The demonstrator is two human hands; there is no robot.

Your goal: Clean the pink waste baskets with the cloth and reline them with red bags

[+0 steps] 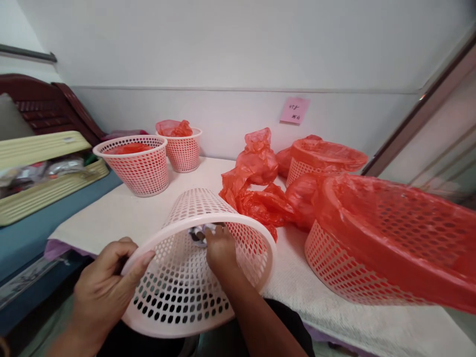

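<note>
A pale pink perforated plastic basket point(193, 208) lies on its side at the near table edge, its mouth facing me. My left hand point(106, 287) grips the basket's rim at the left, thumb and fingers closed round it. My right hand point(219, 250) reaches deep inside the basket, fingers closed on a small white and dark thing point(199, 234) at the bottom; I cannot make out what it is. Crumpled red plastic bags point(260, 193) lie just behind the basket.
Two upright pink baskets point(137, 166) point(183, 148) with red bags stand at the back left. Two baskets lined with red bags point(372, 238) point(320, 158) sit at the right. A cream crate point(40, 173) rests on a blue surface at left. A pink note point(294, 110) sticks to the wall.
</note>
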